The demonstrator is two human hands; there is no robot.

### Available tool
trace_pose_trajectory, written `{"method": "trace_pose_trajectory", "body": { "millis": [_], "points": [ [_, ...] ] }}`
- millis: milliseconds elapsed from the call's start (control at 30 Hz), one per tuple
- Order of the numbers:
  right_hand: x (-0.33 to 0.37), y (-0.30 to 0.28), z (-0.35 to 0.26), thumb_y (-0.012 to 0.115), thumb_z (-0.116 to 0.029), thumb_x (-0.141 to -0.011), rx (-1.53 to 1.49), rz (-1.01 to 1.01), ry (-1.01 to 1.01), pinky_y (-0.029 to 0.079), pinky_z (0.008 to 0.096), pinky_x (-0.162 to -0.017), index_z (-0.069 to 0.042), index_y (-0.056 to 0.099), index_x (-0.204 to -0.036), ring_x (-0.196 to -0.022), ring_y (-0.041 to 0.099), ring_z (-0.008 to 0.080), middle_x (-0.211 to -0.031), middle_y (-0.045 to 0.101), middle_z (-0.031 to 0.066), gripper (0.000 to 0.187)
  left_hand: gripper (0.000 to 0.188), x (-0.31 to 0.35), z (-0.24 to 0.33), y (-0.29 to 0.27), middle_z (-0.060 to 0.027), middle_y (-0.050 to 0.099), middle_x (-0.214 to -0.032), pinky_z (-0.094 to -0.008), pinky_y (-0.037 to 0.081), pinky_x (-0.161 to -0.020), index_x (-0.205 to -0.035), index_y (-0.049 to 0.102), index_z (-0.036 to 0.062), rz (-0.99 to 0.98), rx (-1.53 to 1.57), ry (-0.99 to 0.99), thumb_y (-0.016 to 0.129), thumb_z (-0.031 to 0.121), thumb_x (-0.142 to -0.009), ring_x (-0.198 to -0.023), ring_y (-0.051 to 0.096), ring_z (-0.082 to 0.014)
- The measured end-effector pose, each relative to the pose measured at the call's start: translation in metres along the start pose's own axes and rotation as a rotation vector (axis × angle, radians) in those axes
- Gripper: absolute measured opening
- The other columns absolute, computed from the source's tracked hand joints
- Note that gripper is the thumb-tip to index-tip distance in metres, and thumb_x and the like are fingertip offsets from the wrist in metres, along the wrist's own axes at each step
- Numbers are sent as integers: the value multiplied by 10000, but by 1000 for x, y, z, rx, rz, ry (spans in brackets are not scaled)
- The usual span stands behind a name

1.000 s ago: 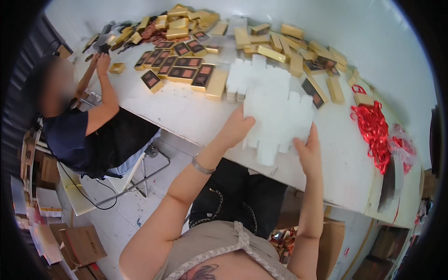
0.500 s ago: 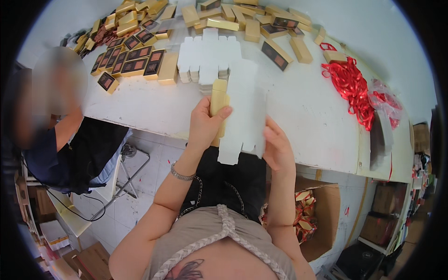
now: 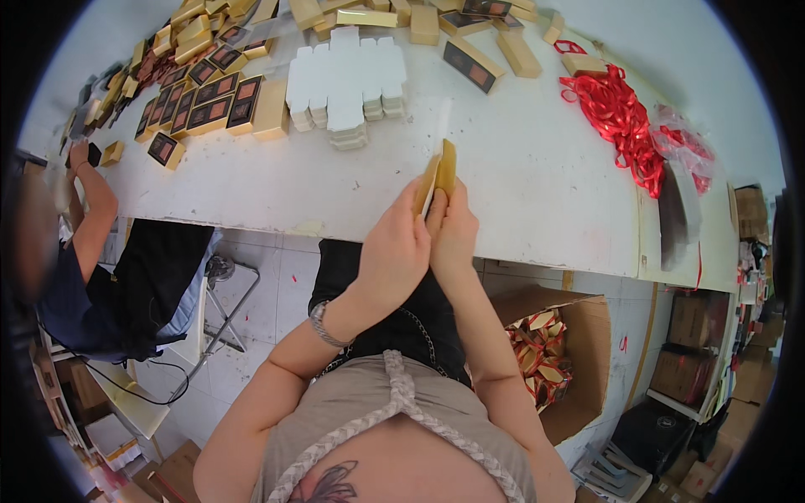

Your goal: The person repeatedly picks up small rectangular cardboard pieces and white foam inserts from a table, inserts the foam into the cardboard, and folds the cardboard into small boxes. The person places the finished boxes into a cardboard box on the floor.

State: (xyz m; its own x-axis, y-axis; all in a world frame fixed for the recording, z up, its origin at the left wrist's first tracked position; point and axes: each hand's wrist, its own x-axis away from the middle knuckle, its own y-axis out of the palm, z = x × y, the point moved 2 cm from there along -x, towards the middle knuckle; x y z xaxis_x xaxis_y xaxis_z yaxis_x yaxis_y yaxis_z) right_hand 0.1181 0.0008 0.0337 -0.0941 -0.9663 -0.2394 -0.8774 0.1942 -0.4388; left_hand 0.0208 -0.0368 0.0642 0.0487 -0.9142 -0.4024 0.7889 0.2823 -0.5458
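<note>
Just above the table's near edge, both my hands are closed around a gold cardboard box blank, part folded, its panels rising to a narrow V. On its left side is my left hand, fingers pressed along a panel. My right hand grips the other side, its fingers partly hidden between the panels. Beyond them lies a stack of flat box blanks, white side up, with tabbed edges. Several finished gold boxes with dark printed faces stand to the left of that stack.
More gold boxes cover the back of the white table. A tangle of red ribbon lies at the right. Below the edge, a brown carton holds gold-and-red pieces. At far left, a co-worker's arm reaches over the table.
The blank, spread flat with its white side up before, is now folded upward with gold outside. My hands have come together around it. The co-worker's arm has moved farther left and away.
</note>
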Motion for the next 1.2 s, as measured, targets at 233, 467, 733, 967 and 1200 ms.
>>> {"method": "trace_pose_trajectory", "body": {
  "millis": [233,467,733,967,1200],
  "points": [
    [12,2,-10,507,-4,-882,84,129,-321,533,351,-614,3,464,-1259,-707,657,314,-1007,642,194,380,487,-34,-33,2,-249,581,-1056,-407,487,-767,-1333,366,-2,-87,178,-367,449,4,-853,-907,591,-388],
    [-14,-14,2,441,-8,-842,-21,-106,-31,495,448,-792,-41,326,-1370,-931,601,407,-1204,533,249,541,602,-39,-44,-2,-132,513,-1201,-288,433,-859,-1412,298,37,-207,419,-227,408,-32,-824,-974,535,-187],
    [-26,0,5,491,-70,-835,398,-203,22,509,406,-761,-69,541,-1154,-886,620,360,-1092,591,190,323,534,-34,-61,23,-166,436,-1232,-337,355,-988,-1287,380,40,-270,213,-141,380,-70,-765,-1166,438,-286],
    [-24,3,32,521,-120,-879,-72,-54,30,501,348,-769,-29,666,-1040,-926,623,279,-1134,591,189,236,460,-34,-70,27,-167,429,-1224,-397,430,-883,-1227,371,37,-329,246,-202,388,-50,-775,-1052,505,-358],
    [-23,-6,29,616,-86,-851,-644,-112,362,478,256,-783,12,670,-1063,-946,588,145,-1227,559,164,240,487,-29,-60,28,-182,412,-1233,-355,329,-1021,-1263,326,2,-193,362,-146,350,-78,-783,-1201,418,-303]
  ]
}}
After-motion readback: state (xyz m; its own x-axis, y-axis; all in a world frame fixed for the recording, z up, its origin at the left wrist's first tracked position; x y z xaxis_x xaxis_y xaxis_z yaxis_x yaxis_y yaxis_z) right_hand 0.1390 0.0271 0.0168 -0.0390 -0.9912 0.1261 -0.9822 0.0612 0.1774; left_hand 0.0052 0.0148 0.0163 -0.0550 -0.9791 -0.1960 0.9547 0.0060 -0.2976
